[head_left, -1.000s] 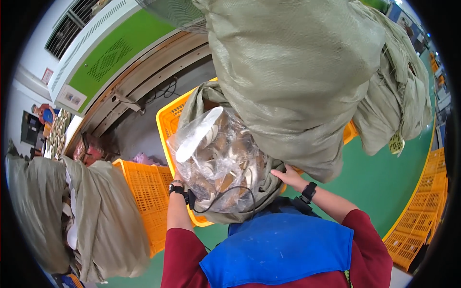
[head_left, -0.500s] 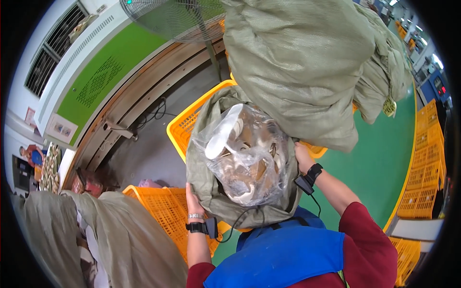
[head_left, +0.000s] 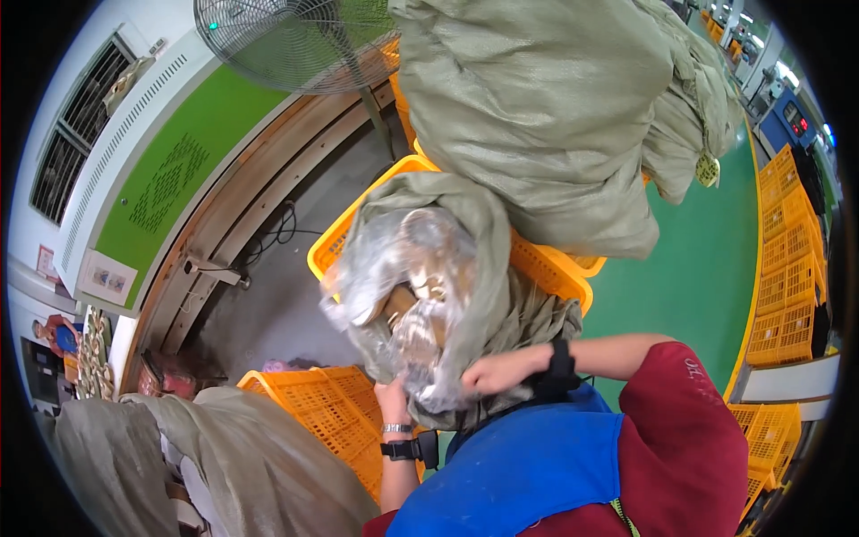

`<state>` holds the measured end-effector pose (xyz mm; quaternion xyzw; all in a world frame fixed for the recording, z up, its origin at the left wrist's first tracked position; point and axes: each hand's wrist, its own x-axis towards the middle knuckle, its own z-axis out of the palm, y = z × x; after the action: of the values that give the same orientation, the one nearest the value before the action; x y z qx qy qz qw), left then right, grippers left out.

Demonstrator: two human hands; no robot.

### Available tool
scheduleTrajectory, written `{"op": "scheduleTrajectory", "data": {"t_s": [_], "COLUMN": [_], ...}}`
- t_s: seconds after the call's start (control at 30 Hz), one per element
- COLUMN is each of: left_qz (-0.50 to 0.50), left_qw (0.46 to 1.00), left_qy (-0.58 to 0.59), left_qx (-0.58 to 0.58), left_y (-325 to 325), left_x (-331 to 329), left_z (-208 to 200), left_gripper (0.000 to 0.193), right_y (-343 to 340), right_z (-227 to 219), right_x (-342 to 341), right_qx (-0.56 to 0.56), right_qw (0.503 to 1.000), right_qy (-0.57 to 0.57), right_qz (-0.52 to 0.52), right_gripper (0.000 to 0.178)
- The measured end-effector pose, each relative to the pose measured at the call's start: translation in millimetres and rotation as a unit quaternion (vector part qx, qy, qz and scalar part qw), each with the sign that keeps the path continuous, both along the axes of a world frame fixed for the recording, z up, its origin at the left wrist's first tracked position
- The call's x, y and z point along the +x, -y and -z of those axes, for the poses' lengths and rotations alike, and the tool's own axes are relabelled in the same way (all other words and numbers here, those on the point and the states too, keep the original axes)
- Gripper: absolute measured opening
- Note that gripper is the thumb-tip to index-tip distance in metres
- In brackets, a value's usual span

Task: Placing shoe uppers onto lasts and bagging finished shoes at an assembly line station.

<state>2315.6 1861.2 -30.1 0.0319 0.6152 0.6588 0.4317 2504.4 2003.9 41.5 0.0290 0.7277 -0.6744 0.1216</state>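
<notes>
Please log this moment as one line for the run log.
left hand: grips clear plastic liner bag | right hand: grips same bag | olive woven sack: over orange plastic crate

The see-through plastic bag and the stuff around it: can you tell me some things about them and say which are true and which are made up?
1. Both hands are on the clear plastic bag. True: the left hand and the right hand grip its lower end.
2. The plastic bag sits inside a grey-green woven sack. True.
3. The crate under the sack is blue. False: it is orange-yellow.
4. A fan stands near the top of the picture. True.
5. The floor on the right is red. False: it is green.
6. The person's wrists are bare. False: each wrist wears a dark band.
</notes>
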Motion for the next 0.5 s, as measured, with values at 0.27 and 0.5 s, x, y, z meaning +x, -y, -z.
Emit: {"op": "scheduleTrajectory", "data": {"t_s": [0.27, 0.5], "left_qz": [0.095, 0.028], "left_qw": [0.995, 0.952], "left_qy": [0.008, -0.087], "left_qx": [-0.026, 0.291], "left_y": [-68, -52], "left_x": [-14, 3], "left_z": [-42, -252], "left_gripper": [0.029, 0.043], "right_y": [-83, -78], "right_z": [-93, -233], "right_x": [33, 91], "right_qx": [-0.067, 0.078], "right_qw": [0.863, 0.754], "right_qy": [0.028, -0.439], "right_qz": [0.500, 0.483], "right_gripper": [0.051, 0.020]}}
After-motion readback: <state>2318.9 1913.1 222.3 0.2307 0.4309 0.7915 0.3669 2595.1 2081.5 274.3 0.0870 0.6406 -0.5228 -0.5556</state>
